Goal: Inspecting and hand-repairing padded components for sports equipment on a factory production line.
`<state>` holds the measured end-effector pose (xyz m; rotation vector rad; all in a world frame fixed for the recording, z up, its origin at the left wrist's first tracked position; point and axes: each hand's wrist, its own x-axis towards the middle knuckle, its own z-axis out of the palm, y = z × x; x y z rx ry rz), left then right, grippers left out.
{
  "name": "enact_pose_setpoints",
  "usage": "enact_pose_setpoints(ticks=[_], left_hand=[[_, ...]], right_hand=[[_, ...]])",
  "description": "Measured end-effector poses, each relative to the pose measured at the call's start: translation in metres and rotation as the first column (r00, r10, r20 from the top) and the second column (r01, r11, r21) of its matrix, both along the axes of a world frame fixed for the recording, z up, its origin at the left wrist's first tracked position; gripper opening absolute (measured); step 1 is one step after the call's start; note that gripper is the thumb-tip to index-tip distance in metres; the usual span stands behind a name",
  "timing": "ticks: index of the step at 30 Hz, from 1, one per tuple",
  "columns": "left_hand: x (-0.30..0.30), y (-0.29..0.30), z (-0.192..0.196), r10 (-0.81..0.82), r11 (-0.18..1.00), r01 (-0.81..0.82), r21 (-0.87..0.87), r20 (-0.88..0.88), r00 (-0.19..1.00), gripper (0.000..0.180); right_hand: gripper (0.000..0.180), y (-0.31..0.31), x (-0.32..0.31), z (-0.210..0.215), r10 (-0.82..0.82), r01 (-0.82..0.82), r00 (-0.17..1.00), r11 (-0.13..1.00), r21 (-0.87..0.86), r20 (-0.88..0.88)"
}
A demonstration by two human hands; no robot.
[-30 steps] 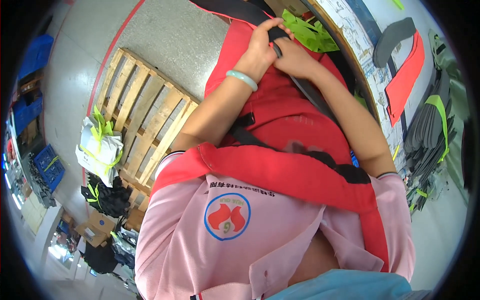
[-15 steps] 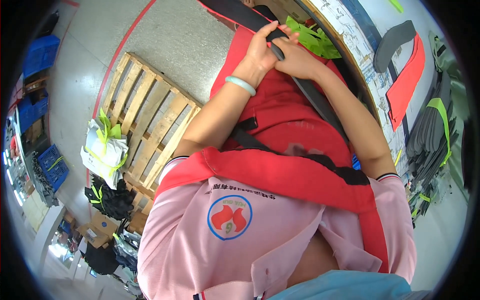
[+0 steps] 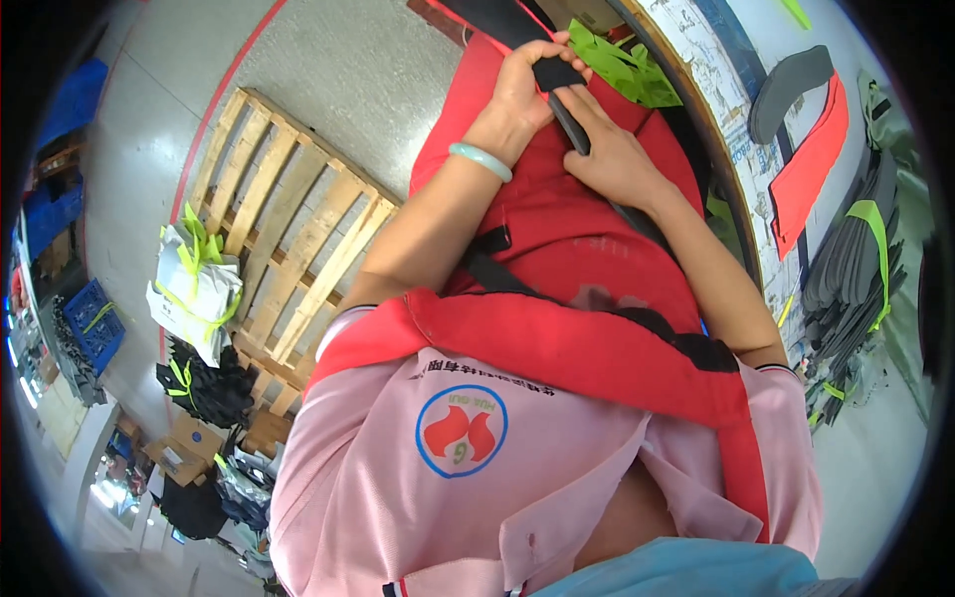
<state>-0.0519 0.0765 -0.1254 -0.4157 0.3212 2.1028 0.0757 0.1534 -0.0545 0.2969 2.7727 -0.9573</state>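
Above my lap, my left hand [image 3: 521, 92] is curled around a black fabric piece with red edging [image 3: 495, 22], which stretches away past it toward the top of the view. A black end of that fabric pokes out between the fingers. A narrow dark grey strip [image 3: 568, 123] comes down from there, and my right hand [image 3: 615, 164] pinches it, fingers pointing up to the left hand. The strip runs on under the right wrist across the red apron [image 3: 557, 224]. What the left palm covers cannot be made out.
On the worktable [image 3: 761, 184] at right lie a curved grey piece [image 3: 791, 90], a red piece [image 3: 811, 164] and tied grey strips [image 3: 858, 249]. Green material [image 3: 627, 72] is beside its edge. At left are a wooden pallet [image 3: 288, 224], a white bundle [image 3: 194, 294] and blue crates [image 3: 95, 323].
My right hand has moved slightly down and away from the left, its fingers straighter. More of the black fabric end and grey strip now shows between the hands.
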Motion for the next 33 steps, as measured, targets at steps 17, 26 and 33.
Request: enact_pose_setpoints(ticks=[17,26,33], left_hand=[[-0.006,0.011,0.003,-0.03,0.997,0.031,-0.076,0.013,0.999,0.012],[-0.004,0.008,-0.004,0.009,1.0,-0.009,-0.001,0.001,1.0,0.015],[-0.001,-0.001,0.015,-0.036,0.997,0.038,-0.067,0.023,0.999,0.019]], right_hand=[[0.034,0.009,-0.058,-0.003,0.056,-0.081,0.968,0.992,0.094,0.244],[0.069,0.0,-0.04,0.003,0.012,-0.028,0.988,0.995,0.098,0.155],[0.062,-0.005,-0.009,0.017,-0.015,-0.002,0.987,0.994,0.107,0.159]])
